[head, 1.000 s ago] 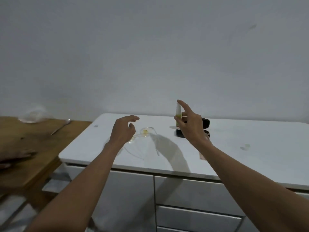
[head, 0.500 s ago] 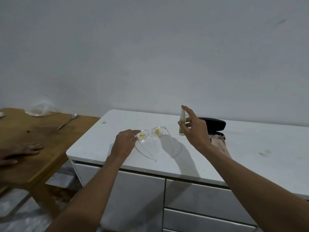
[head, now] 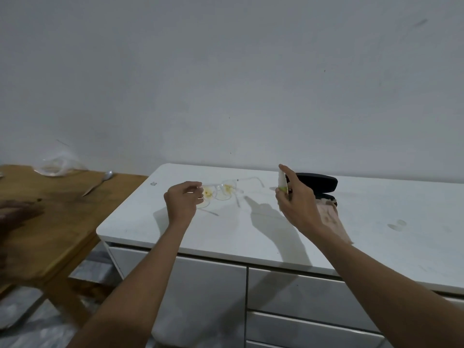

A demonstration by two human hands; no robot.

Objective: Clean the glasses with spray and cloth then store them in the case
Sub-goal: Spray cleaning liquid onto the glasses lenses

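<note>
My left hand (head: 182,202) pinches the clear-framed glasses (head: 221,190) by their left end and holds them just above the white counter (head: 226,237). Both lenses carry yellow smears. My right hand (head: 297,199) grips a small white spray bottle (head: 281,181) with a green label, index finger on its top, nozzle facing the glasses. Behind that hand lies the black glasses case (head: 319,183), lid open. A pinkish cloth (head: 331,217) lies on the counter under my right wrist, partly hidden.
A wooden table (head: 50,217) stands to the left with a spoon (head: 99,183), a crumpled plastic bag (head: 56,164) and another person's hand (head: 17,212) on it. White drawers (head: 301,297) sit below the counter. A faint stain (head: 396,224) marks the counter's right side.
My left hand took hold of the glasses and lifted them off the counter. My right hand brought the spray bottle lower and closer to the glasses.
</note>
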